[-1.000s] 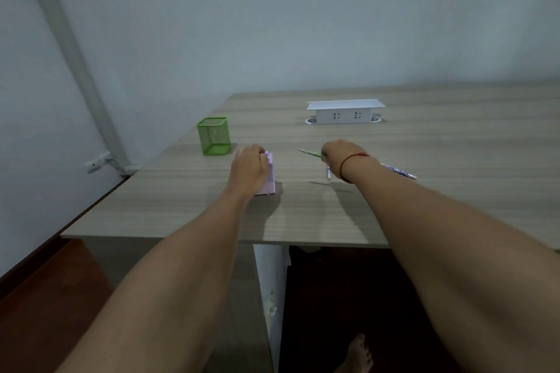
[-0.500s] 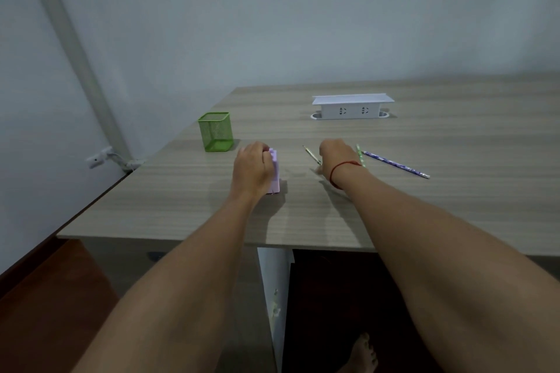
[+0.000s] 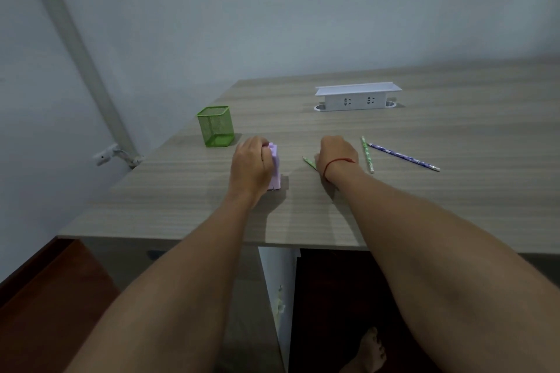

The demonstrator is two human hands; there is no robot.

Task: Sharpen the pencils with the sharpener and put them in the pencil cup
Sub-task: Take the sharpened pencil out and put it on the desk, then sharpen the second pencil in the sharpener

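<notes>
The left hand is curled over the lilac sharpener, fingers wrapped round its top and left side, pressing it down on the wooden desk. Only the right face and lower corner of the sharpener show past the knuckles.

The right hand sits just to the right of it, closed in a loose fist around a green pencil. A short length of that pencil juts out from under the hand toward the sharpener, its end near the sharpener but apart from it. How firmly the fingers pinch it cannot be seen, since the back of the hand hides them. A red string circles the right wrist.

Just right of the right hand, a second green patterned pencil lies loose on the desk, running almost straight away from the viewer. Beside it, a blue-purple patterned pencil lies at a slant, its far end close to the green one's far end, the two spreading apart toward the right.

The green mesh pencil cup stands upright behind and to the left of the left hand, near the desk's left edge. Farther back, a white socket box sits in the desk.
</notes>
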